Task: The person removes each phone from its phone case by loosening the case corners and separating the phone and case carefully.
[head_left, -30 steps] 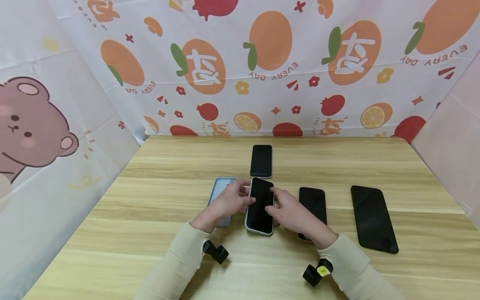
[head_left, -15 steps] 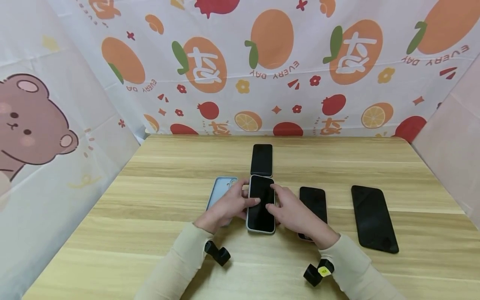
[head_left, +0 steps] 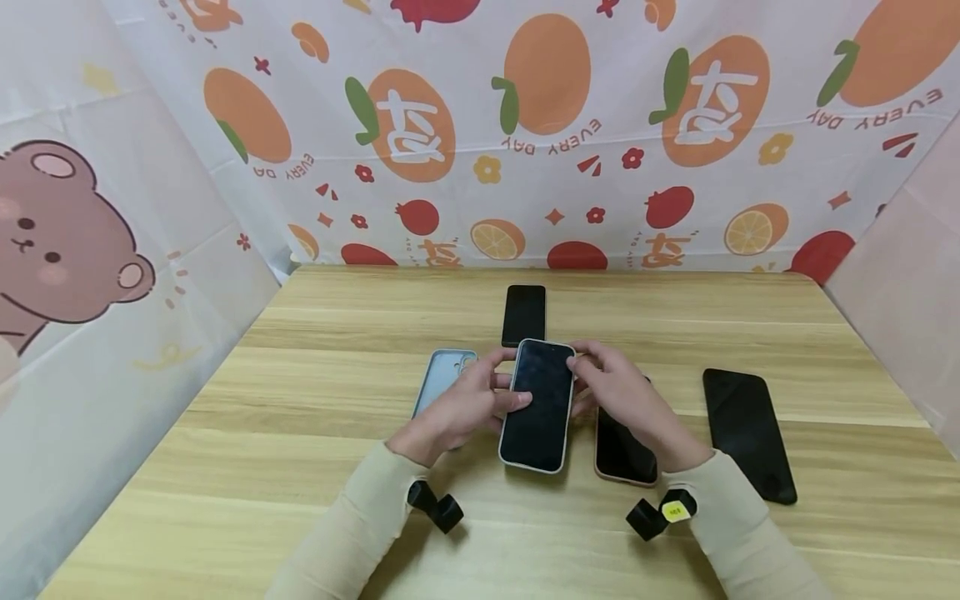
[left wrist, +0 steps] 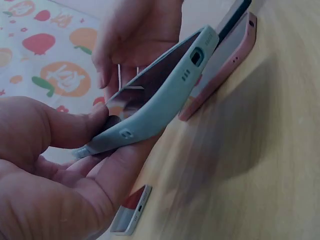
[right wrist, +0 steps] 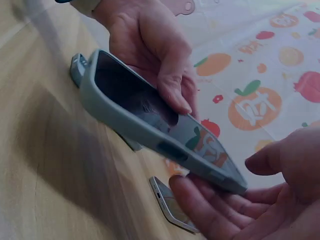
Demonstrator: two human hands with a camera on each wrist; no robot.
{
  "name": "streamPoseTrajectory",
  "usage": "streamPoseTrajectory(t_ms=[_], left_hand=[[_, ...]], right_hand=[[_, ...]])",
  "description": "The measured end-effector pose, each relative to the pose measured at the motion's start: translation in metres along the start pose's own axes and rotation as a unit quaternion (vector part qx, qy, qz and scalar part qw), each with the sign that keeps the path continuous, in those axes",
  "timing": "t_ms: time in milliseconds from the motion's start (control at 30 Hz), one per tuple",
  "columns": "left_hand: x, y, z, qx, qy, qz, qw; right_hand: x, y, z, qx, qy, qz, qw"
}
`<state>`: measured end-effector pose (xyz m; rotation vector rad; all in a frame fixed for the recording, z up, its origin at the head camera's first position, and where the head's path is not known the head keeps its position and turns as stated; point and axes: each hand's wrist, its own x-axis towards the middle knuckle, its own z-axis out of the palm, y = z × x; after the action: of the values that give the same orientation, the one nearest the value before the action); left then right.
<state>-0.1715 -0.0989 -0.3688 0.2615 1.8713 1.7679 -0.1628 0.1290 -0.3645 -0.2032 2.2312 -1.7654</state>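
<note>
I have the left hand [head_left: 467,410] pinching the cased phone [head_left: 537,429], raised above the tabletop [head_left: 240,475] between its left and right edges; the right hand [head_left: 622,387] is loosely spread beside it, thumb clear. A second phone [head_left: 525,315] lies toward the far edge.

Held phone [head_left: 536,437] — black-screened, in a pale blue-green case [left wrist: 157,105]. Loose case [head_left: 437,385] light blue. From here, sleeves [head_left: 337,521] beige, table [head_left: 225,467] light woodgrain, backdrop [head_left: 465,92] white — orange-and-red fruit print.

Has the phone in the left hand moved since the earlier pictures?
Yes: in the head view, the held phone has shifted rightward against the far phone lying on the table.
</note>
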Motion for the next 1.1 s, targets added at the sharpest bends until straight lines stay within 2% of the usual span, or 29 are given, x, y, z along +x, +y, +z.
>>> streamPoseTrajectory(t_ms=[100,367,567,767,900,967,1033,1100], left_hand=[[-0.003,0.003,0.002,0.009,-0.003,0.0,1.0],[-0.008,0.011,0.004,0.02,-0.015,0.003,0.9997],[-0.011,0.013,0.004,0.002,-0.03,0.019,0.9993],[-0.012,0.014,0.003,-0.022,-0.054,0.038,0.9976],[-0.012,0.015,0.002,-0.034,-0.063,0.041,0.9966],[-0.012,0.015,0.002,-0.039,-0.067,0.043,0.9961],[-0.013,0.016,0.001,-0.045,-0.069,0.043,0.9957],[-0.012,0.017,0.001,-0.05,-0.069,0.042,0.9955]], right_hand=[[0.0,0.0,-0.003,0.02,-0.003,-0.014,0.9997],[-0.002,0.0,-0.007,0.036,0.002,-0.055,0.9978],[-0.004,-0.002,-0.006,0.094,-0.01,-0.06,0.9937],[-0.006,-0.004,-0.005,0.171,-0.044,-0.074,0.9814],[-0.006,-0.004,-0.004,0.249,-0.069,-0.077,0.963],[-0.006,-0.004,-0.003,0.271,-0.074,-0.075,0.9567],[-0.006,-0.004,-0.002,0.28,-0.072,-0.072,0.9548],[-0.006,-0.004,0.0,0.273,-0.065,-0.069,0.9572]])
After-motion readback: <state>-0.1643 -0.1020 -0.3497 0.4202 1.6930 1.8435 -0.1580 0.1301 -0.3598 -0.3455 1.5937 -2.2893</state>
